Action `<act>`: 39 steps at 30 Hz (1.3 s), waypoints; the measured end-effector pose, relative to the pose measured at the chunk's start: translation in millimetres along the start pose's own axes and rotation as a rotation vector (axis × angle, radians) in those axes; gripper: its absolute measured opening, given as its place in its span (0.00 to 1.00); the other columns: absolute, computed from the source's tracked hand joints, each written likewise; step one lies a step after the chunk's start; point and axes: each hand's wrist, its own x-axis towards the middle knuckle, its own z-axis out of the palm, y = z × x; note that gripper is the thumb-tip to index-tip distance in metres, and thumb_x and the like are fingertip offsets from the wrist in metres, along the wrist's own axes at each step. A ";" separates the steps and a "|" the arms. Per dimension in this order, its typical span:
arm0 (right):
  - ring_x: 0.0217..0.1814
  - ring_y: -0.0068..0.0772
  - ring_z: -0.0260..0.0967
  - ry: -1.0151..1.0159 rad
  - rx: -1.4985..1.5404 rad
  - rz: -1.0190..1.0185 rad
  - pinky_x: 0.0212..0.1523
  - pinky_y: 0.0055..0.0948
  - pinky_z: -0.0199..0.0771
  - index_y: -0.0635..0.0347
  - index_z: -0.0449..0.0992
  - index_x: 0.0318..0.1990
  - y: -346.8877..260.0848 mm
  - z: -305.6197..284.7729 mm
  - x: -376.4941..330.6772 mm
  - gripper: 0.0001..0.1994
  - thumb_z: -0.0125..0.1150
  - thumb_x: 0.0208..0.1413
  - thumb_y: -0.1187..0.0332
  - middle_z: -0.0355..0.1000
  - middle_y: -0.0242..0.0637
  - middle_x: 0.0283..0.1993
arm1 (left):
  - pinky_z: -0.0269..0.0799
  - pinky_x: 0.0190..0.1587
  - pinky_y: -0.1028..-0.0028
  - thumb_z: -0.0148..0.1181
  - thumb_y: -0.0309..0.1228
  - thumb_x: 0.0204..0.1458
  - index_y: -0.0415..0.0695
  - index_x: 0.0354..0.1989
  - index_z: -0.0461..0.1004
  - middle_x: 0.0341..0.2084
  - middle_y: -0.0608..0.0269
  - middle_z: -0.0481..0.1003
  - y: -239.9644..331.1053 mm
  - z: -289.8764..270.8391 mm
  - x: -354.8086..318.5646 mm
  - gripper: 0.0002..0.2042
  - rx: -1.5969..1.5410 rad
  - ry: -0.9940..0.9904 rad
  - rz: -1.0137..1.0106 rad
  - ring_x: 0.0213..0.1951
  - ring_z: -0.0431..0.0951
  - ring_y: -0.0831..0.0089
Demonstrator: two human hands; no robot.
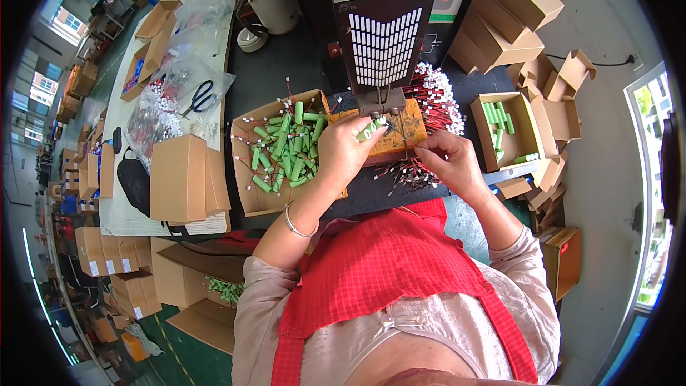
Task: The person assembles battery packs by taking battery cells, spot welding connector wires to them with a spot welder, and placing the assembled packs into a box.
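Observation:
My left hand is closed around a green battery cell, holding it over an orange-yellow block just below the electrode tips of a spot welder. On the block's other side, my right hand pinches a thin wire lead that runs toward the cell. The fingers partly cover the cell's end, so whether wire and cell touch cannot be seen.
Left of the block, a cardboard box holds many green cells with wires. Red wires with white connectors lie behind my right hand. Another box of cells stands at right. Scissors and plastic bags lie on the pale table.

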 end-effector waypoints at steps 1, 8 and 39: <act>0.23 0.17 0.63 0.000 0.001 0.004 0.25 0.19 0.63 0.68 0.74 0.26 -0.4 0.4 0.4 0.05 0.60 0.47 0.74 0.68 0.32 0.24 | 0.71 0.30 0.71 0.62 0.31 0.43 0.43 0.32 0.75 0.26 0.58 0.75 0.1 0.2 0.0 0.09 -0.001 -0.004 -0.002 0.27 0.76 0.61; 0.25 0.19 0.65 -0.009 -0.057 0.009 0.26 0.20 0.65 0.68 0.75 0.27 -5.7 -1.8 6.1 0.06 0.62 0.46 0.73 0.70 0.33 0.24 | 0.70 0.28 0.71 0.63 0.32 0.42 0.42 0.31 0.76 0.25 0.58 0.75 -0.3 -1.0 1.7 0.09 0.024 -0.025 -0.015 0.27 0.75 0.61; 0.24 0.16 0.64 0.086 0.146 -0.046 0.25 0.18 0.65 0.66 0.75 0.30 -2.4 28.7 24.1 0.06 0.60 0.49 0.71 0.70 0.30 0.23 | 0.69 0.27 0.76 0.62 0.26 0.44 0.36 0.32 0.75 0.22 0.56 0.76 2.7 -5.0 0.7 0.08 -0.190 -0.023 -0.091 0.23 0.75 0.75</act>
